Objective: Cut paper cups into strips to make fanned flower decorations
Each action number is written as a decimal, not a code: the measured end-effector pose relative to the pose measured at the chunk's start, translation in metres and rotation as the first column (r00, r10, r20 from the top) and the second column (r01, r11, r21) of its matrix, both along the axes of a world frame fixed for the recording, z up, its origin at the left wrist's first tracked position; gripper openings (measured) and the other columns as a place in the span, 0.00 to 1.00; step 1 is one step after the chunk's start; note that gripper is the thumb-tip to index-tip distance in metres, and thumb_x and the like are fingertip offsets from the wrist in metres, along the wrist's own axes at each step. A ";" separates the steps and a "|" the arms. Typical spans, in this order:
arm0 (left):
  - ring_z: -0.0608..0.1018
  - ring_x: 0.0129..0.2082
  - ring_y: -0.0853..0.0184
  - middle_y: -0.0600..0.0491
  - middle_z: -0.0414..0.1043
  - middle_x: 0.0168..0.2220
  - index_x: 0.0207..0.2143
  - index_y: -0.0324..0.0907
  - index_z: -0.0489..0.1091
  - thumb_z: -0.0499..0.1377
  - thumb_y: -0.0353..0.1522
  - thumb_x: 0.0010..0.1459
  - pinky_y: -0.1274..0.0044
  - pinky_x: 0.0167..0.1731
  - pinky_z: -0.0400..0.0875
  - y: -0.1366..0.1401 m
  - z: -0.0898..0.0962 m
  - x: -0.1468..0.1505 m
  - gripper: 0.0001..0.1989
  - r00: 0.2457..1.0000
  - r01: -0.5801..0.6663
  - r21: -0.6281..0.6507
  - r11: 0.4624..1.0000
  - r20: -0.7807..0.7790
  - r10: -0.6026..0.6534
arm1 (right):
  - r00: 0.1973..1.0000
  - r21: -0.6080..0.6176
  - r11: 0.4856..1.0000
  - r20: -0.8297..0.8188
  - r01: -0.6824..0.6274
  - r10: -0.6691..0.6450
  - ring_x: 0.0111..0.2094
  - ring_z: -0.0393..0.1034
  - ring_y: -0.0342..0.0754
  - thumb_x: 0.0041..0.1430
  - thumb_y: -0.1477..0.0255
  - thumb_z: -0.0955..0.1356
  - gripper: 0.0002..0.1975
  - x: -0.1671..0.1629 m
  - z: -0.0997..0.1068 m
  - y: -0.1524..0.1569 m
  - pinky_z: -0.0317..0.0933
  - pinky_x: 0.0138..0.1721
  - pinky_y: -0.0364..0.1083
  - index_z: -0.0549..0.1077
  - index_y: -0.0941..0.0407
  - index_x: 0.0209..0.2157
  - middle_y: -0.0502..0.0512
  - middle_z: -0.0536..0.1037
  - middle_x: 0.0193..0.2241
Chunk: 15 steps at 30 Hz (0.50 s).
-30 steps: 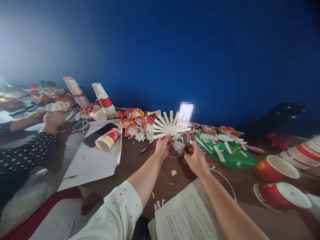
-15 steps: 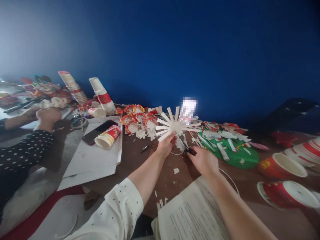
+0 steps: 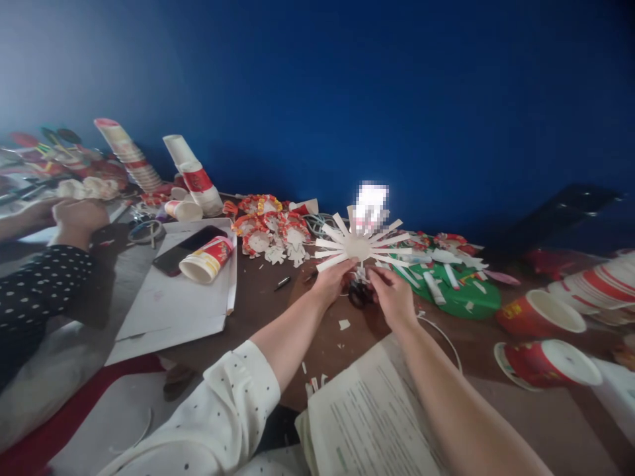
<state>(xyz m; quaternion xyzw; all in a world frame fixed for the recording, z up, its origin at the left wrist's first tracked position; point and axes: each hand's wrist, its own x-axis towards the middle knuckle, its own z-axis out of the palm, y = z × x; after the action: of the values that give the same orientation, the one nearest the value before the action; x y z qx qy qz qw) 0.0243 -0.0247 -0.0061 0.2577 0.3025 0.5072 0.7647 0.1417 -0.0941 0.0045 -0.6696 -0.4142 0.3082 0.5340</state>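
Observation:
A paper cup cut into a flat sunburst of strips is held up over the table, its round base in the middle. My left hand is closed on its lower left edge, thumb near the base. My right hand has thumb and fingers pinched at the lower right side, on a strip of the same cup. Between and below my hands sit black-handled scissors, partly hidden; they look released. White paper scraps lie on the brown table nearer to me.
Beyond my left hand are several red-and-white cut-cup figures. A green sheet with markers and scraps lies right. Paper cups stand at far right. A white board holds a phone and cup. At left is another person's hand.
My right hand has let go of the scissors and moved up to the cut cup. The strips on the right side are now more spread out. The view has shifted slightly.

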 end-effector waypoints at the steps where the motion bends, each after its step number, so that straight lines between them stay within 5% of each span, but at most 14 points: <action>1: 0.73 0.23 0.74 0.55 0.73 0.25 0.29 0.36 0.73 0.73 0.31 0.38 0.81 0.24 0.65 -0.003 0.000 0.002 0.15 1.000 0.023 0.010 1.000 0.004 -0.023 | 0.995 0.018 0.999 -0.098 0.037 -0.035 0.25 0.71 0.48 0.50 0.57 0.71 0.21 -0.002 -0.002 0.002 0.61 0.21 0.43 0.80 0.57 0.41 0.55 0.81 0.28; 6: 0.75 0.25 0.71 0.51 0.75 0.28 0.32 0.35 0.74 0.71 0.32 0.42 0.77 0.29 0.69 -0.011 -0.001 0.008 0.15 0.995 0.097 0.050 0.994 0.001 -0.098 | 0.930 0.107 0.986 -0.357 0.131 -0.085 0.17 0.61 0.41 0.44 0.58 0.75 0.18 -0.006 -0.009 0.010 0.54 0.17 0.40 0.80 0.58 0.32 0.48 0.74 0.19; 15: 0.74 0.25 0.71 0.49 0.76 0.30 0.33 0.35 0.75 0.70 0.33 0.45 0.77 0.28 0.68 -0.013 -0.003 0.010 0.14 0.988 0.149 0.020 0.989 -0.039 -0.148 | 0.904 0.090 0.979 -0.406 0.183 -0.132 0.16 0.59 0.40 0.43 0.63 0.74 0.12 -0.017 -0.004 0.012 0.54 0.16 0.41 0.77 0.57 0.26 0.47 0.72 0.17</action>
<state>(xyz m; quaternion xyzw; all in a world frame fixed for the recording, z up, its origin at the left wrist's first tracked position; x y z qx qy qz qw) 0.0344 -0.0372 -0.0088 0.2978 0.2908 0.4476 0.7915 0.1242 -0.0822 0.0000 -0.5892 -0.2601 0.3670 0.6712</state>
